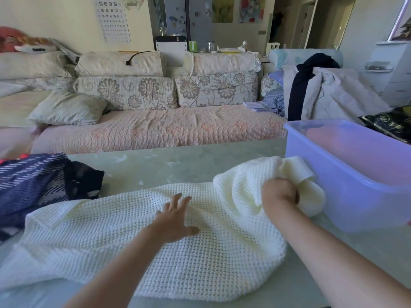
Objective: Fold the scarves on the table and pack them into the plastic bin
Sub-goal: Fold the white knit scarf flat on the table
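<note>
Cream scarf (155, 241): lay spread along the table's (178, 165) near edge, its right end bunched up.
Left hand (175, 221): pressed flat on the scarf's middle, fingers splayed wide.
Right hand (280, 194): gripped the bunched end beside the bin.
Plastic bin (355, 174): stood at the table's right edge.
Navy patterned scarf (31, 185): heaped at the left edge.

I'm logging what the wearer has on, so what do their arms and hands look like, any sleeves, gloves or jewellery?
The left forearm and right forearm are bare up to the frame edge, with no sleeve in view. The left hand and right hand wear no gloves. No watch, bracelet or ring shows, though the right hand's fingers are mostly out of sight.
</note>
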Available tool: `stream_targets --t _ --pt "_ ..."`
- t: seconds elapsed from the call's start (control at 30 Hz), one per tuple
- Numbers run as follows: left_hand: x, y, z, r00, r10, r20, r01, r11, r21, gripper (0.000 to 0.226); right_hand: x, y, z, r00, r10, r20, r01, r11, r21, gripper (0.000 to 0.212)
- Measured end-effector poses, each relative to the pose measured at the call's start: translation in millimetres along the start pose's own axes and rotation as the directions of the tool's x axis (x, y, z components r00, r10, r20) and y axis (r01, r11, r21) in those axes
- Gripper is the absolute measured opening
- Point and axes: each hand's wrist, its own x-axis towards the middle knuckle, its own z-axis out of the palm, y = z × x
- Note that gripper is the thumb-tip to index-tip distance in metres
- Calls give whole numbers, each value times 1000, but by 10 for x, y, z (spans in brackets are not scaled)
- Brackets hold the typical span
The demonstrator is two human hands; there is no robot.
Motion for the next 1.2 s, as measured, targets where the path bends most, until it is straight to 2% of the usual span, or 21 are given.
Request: stream_targets --t 0.07,0.1,0.13,0.17,0.2,0.23,0.27,0.3,0.37,0.47,0.53,0.6,0.67,0.7,0.77,0.83,0.9,0.97,1.07,1.13,1.2 --pt "-9 -23 15 1000 23 19 -24 998 54 108 -83 -82 -125 983 -27 -183 16 998 -59 35" --pt "-7 -33 19 999 24 49 -28 996 85 109 -164 -132 -236 933 -89 -349 75 996 -52 38" --pt "-7 -37 22 997 19 80 -27 994 110 110 -245 -187 -311 833 -191 -520 191 980 -54 40" --pt "-4 -40 23 995 12 99 -25 992 125 110 -316 -260 -339 700 -310 -644 356 933 -63 41" --pt "-3 -42 18 994 4 110 -18 991 133 110 -381 -342 -318 600 -459 -655 551 831 -78 43" --pt "1 -53 18 993 -8 118 -8 991 134 111 -435 -418 -262 534 -606 -590 713 698 -71 45" --pt "2 -77 13 992 -27 124 10 991 134 114 -487 -467 -200 528 -709 -469 794 607 -25 48" --pt "7 -120 1 990 -54 131 37 991 131 118 -496 -501 -120 578 -750 -321 797 604 22 51" --pt "6 -253 -51 981 -124 148 105 986 132 126 -389 -531 69 711 -691 -132 701 712 47 64" --pt "-34 -518 -184 953 -255 161 227 958 174 134 -183 -488 227 857 -513 -48 515 856 42 78" --pt "-53 -689 -287 927 -322 193 286 939 192 139 -69 -447 211 913 -409 2 409 913 3 80" --pt "16 -855 -351 901 -366 233 323 924 203 146 -39 -491 147 925 -374 63 379 916 -132 75" --pt "147 -942 -405 904 -379 200 334 915 226 142 -33 -609 38 916 -402 17 395 892 -218 55" --pt "202 -932 -444 922 -360 141 321 916 241 129 -21 -683 -20 903 -425 -64 405 892 -200 43" --pt "282 -836 -473 956 -288 -47 290 920 262 88 18 -840 -76 855 -461 -237 463 885 -48 28" --pt "359 -717 -430 972 -191 -138 213 962 172 66 35 -1001 -54 834 -503 -225 541 827 154 36" --pt "434 -657 -319 986 -168 -14 168 986 23 77 64 -1127 13 850 -526 -11 497 797 343 60" --pt "512 -698 -194 968 -210 140 207 978 37 97 181 -1160 145 852 -500 156 403 815 417 71" --pt "599 -957 -108 975 -205 82 202 979 41 97 424 -1105 314 862 -486 143 403 829 387 71" --pt "637 -1147 -94 981 -193 1 193 981 -6 94 551 -1096 362 871 -477 119 386 813 435 70" --pt "701 -1283 -91 980 -196 -16 196 980 -21 97 644 -1142 372 875 -473 104 376 798 470 69"
